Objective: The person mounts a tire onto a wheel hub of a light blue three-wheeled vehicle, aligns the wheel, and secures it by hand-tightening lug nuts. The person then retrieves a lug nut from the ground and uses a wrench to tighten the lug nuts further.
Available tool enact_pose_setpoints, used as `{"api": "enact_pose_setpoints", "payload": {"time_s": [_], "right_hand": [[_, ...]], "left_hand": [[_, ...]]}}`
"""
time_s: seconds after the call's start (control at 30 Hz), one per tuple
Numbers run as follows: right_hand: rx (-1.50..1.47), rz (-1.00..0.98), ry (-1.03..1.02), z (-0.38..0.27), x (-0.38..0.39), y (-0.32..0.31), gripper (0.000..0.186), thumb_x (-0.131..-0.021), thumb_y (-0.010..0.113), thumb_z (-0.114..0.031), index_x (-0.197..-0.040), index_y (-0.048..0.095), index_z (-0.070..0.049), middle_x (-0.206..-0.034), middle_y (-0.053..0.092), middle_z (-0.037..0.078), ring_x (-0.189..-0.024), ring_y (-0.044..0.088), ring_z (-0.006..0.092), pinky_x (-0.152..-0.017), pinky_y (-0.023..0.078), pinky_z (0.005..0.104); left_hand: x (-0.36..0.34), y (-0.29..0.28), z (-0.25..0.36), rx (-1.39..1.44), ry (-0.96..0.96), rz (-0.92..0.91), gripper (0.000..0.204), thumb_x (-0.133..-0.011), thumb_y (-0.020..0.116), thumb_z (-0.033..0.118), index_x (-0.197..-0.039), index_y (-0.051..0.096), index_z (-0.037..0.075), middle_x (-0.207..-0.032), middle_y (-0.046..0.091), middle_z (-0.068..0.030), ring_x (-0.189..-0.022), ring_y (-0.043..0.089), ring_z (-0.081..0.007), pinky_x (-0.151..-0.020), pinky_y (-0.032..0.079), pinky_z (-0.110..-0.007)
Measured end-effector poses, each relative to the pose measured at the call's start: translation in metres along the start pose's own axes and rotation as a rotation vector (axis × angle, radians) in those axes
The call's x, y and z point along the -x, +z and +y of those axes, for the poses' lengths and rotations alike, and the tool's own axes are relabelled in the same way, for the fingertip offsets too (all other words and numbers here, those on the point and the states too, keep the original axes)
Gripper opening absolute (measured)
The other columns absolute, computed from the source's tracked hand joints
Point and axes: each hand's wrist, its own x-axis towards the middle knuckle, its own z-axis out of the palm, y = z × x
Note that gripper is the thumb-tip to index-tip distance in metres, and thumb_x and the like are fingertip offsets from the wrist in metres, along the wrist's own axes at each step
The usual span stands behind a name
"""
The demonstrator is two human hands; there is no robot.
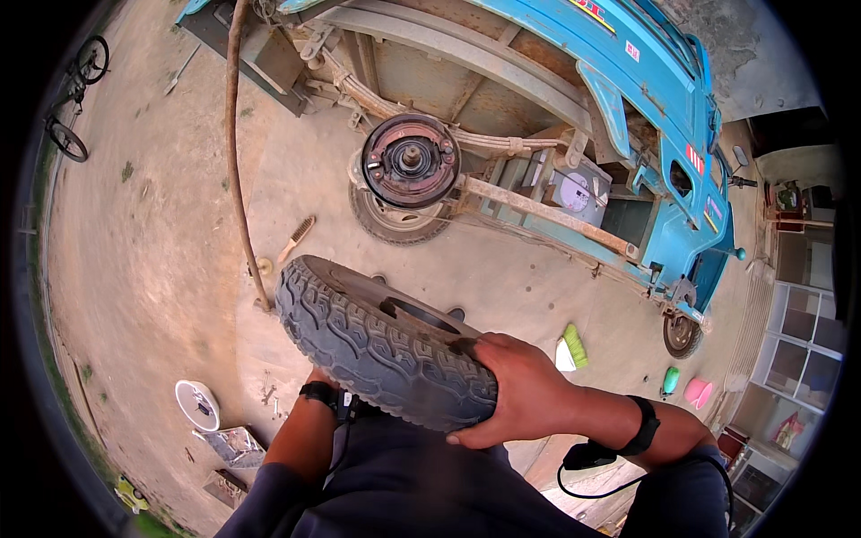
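A wheel with a black, chunky-treaded tyre (386, 359) is held up in front of my body, tilted, with part of its rim showing on the far side. My right hand (516, 386) grips the tyre's right end, thumb on the near side of the tread. On the left, my left hand (325, 378) goes in beneath the tyre and bears it; its fingers are hidden. Beyond the wheel, an exposed brake assembly (411, 161) with curved shoes and a central axle stub sits on the axle of a blue cargo tricycle (659, 99).
A second wheel (399, 229) shows below the brake assembly. A wooden pole (235, 134) slants down at left, near a wire brush (298, 235). A white bucket (197, 405) and a tool tray (235, 446) stand lower left; a green broom (574, 345) and a pink basin (697, 393) lie right.
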Motion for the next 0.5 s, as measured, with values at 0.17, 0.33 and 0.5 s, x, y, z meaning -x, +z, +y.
{"api": "enact_pose_setpoints", "payload": {"time_s": [0.17, 0.33, 0.5], "right_hand": [[-0.056, 0.018, -0.13, -0.072, 0.022, -0.032, 0.067, -0.055, 0.087, -0.04, -0.102, 0.059, -0.001, -0.094, 0.061, 0.017, -0.092, 0.062, 0.0363, -0.079, 0.051, 0.0409], [0.092, -0.034, -0.092, -0.133, 0.035, -0.054, 0.094, -0.055, 0.091, -0.045, -0.127, 0.054, 0.004, -0.106, 0.063, 0.017, -0.096, 0.065, 0.0325, -0.085, 0.051, 0.0368], [-0.005, 0.158, -0.159, -0.148, 0.045, -0.085, 0.077, -0.056, 0.088, -0.043, -0.111, 0.059, 0.003, -0.099, 0.062, 0.015, -0.092, 0.065, 0.026, -0.08, 0.05, 0.035]], "left_hand": [[0.014, 0.073, 0.031, 0.061, 0.073, 0.053, 0.067, -0.099, 0.039, 0.061, -0.145, 0.044, 0.013, -0.146, 0.048, -0.0082, -0.131, 0.047, -0.0298, -0.11, 0.038, -0.047], [0.021, 0.113, 0.06, 0.112, 0.156, 0.054, 0.067, -0.099, 0.039, 0.061, -0.145, 0.044, 0.013, -0.147, 0.047, -0.0084, -0.132, 0.046, -0.0297, -0.111, 0.038, -0.047], [0.047, 0.172, 0.135, 0.089, 0.309, 0.023, 0.068, -0.099, 0.038, 0.062, -0.145, 0.043, 0.013, -0.149, 0.045, -0.0086, -0.134, 0.044, -0.0296, -0.112, 0.037, -0.046]]}}
